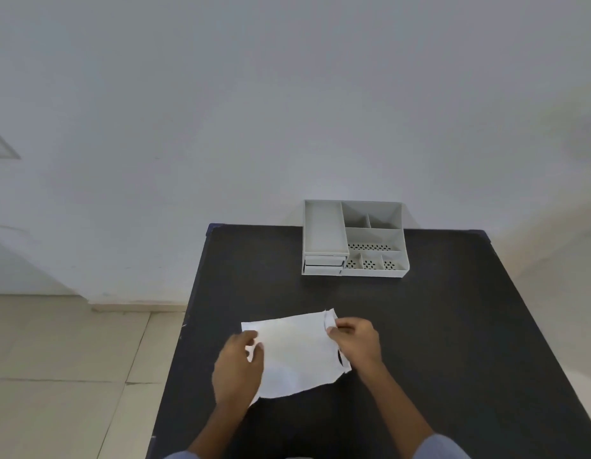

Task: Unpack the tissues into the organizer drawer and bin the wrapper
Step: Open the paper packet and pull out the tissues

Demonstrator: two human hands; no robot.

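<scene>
Unpacking step, I judge: tissue pack lies lower centre on black table. Left hand grips its left edge, right hand pinches wrapper's right end. Next: tear open, pull tissues out. Organizer sits mid-frame, drawers closed, need opening. No bin visible.

Left hand fingers curled, pinching; right hand pinching likewise; both forearms reaching forward

Matt black table, soft white tissue, plastic organizer.
</scene>
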